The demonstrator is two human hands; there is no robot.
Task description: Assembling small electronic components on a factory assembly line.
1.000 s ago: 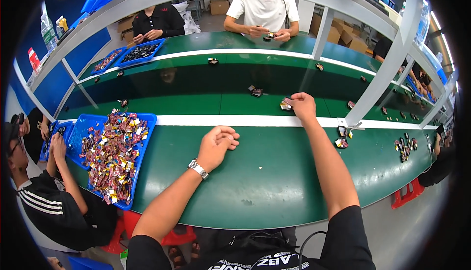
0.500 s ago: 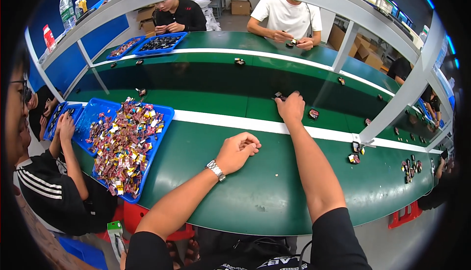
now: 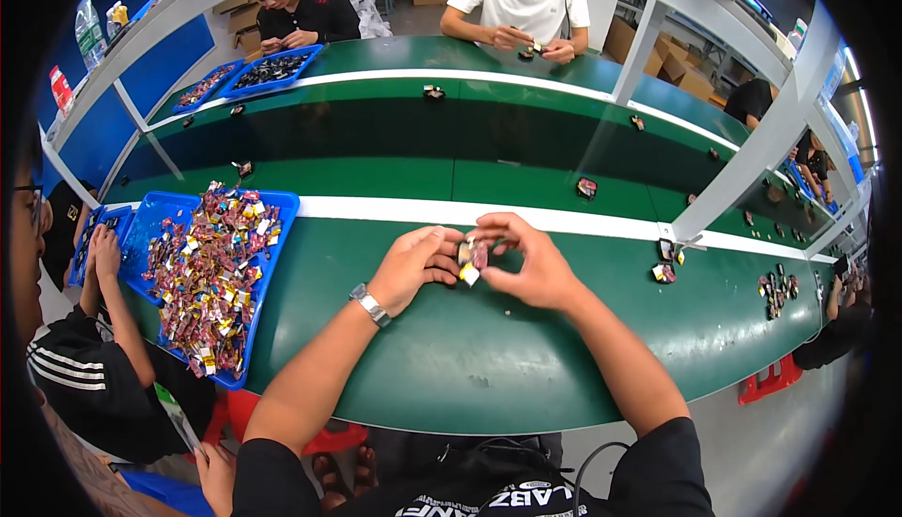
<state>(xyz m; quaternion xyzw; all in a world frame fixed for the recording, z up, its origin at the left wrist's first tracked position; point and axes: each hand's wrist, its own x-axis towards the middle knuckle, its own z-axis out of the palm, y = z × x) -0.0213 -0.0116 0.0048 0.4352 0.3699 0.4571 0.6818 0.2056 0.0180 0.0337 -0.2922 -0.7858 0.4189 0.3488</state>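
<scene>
Above the near green worktop, a small electronic part with a dark reddish body and a white-and-yellow tab is held between my hands. My left hand, a metal watch at its wrist, has its curled fingers closed on the part's left side. From the right, my right hand grips it with the thumb low and the fingers arched over the top. The fingers cover some of the part's edges. To the left stands a blue tray heaped with many similar small reddish, yellow and white pieces.
A green conveyor belt beyond the white rail carries scattered parts, including a dark one. Grey frame posts rise at the right. More parts lie far right. Co-workers sit opposite and at my left.
My right hand has come back from the belt with a dark part picked up there. My left hand has moved slightly left and now meets it, closing on the part. The view has shifted a little.
</scene>
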